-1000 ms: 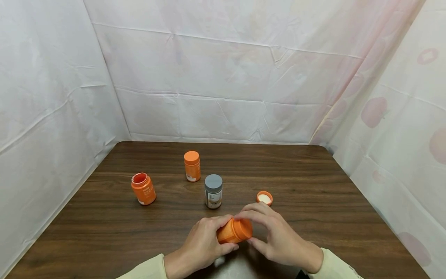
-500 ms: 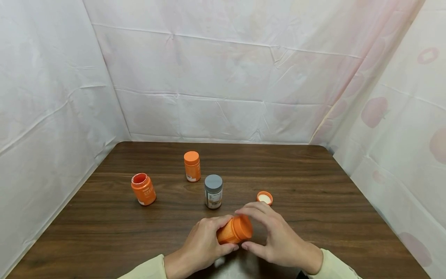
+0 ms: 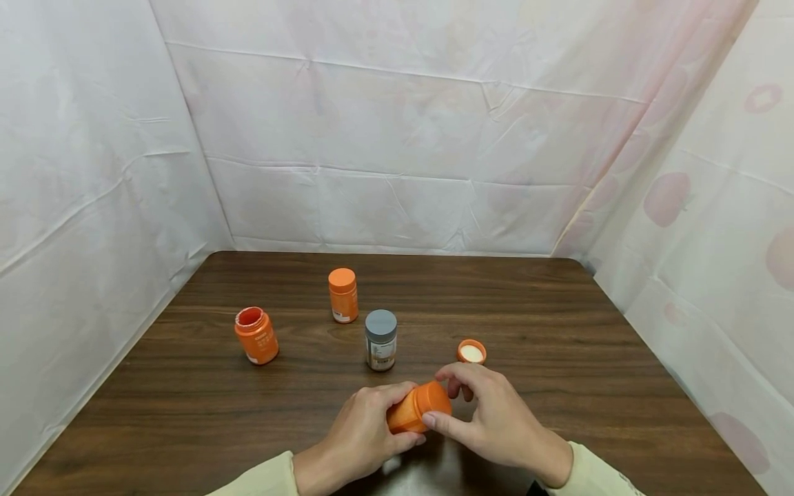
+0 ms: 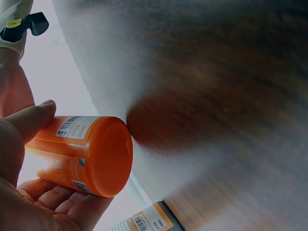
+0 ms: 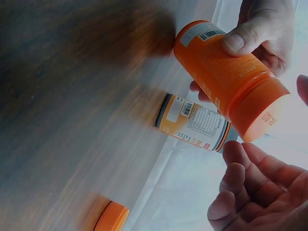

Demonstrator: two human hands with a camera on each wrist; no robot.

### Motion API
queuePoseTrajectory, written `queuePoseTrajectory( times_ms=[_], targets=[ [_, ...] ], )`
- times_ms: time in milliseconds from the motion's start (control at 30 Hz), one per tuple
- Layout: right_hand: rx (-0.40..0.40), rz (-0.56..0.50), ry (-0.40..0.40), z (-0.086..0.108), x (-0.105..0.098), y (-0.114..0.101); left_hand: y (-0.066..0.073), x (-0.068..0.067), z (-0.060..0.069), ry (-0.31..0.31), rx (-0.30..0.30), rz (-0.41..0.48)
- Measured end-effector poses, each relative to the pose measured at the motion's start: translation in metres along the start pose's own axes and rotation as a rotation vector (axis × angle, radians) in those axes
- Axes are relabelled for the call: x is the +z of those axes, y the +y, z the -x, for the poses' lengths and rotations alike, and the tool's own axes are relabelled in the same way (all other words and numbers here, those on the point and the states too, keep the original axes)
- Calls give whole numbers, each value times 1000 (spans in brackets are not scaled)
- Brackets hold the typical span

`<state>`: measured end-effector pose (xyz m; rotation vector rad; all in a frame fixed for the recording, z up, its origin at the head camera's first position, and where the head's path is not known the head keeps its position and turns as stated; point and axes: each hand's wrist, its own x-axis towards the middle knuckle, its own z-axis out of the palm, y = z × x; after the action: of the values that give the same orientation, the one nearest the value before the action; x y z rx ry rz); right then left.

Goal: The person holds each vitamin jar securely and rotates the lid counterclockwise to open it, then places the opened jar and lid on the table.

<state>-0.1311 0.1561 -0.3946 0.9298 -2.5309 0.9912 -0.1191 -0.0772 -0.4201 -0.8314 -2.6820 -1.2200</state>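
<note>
My left hand grips an orange pill bottle around its body, thumb on one side and fingers on the other. The bottle lies tilted, its orange cap facing right and its base turned to the left wrist camera. Around the cap end is my right hand, with fingers loosely bent. In the right wrist view its fingertips are close by the cap's lower edge; whether they touch it I cannot tell. The thumb looks apart from the cap there.
Behind the hands stands a grey-lidded bottle. Farther back is a capped orange bottle, and to the left an uncapped orange bottle. A loose orange cap lies upturned beyond my right hand. White sheeting borders the table.
The right hand's fingers have come off the top of the cap and drawn back to the right, bending more; its thumb has risen across the cap's front. The left hand stays put.
</note>
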Motion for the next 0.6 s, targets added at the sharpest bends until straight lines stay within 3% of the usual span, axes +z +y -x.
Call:
queuePoseTrajectory(
  times_ms=[300,600],
  targets=[
    [62,-4,-37,0,1,-1,-1,0,0,-8,-6,13],
    [33,-39,-55,-1,3,0,-1,1,0,2,1,5]
  ],
)
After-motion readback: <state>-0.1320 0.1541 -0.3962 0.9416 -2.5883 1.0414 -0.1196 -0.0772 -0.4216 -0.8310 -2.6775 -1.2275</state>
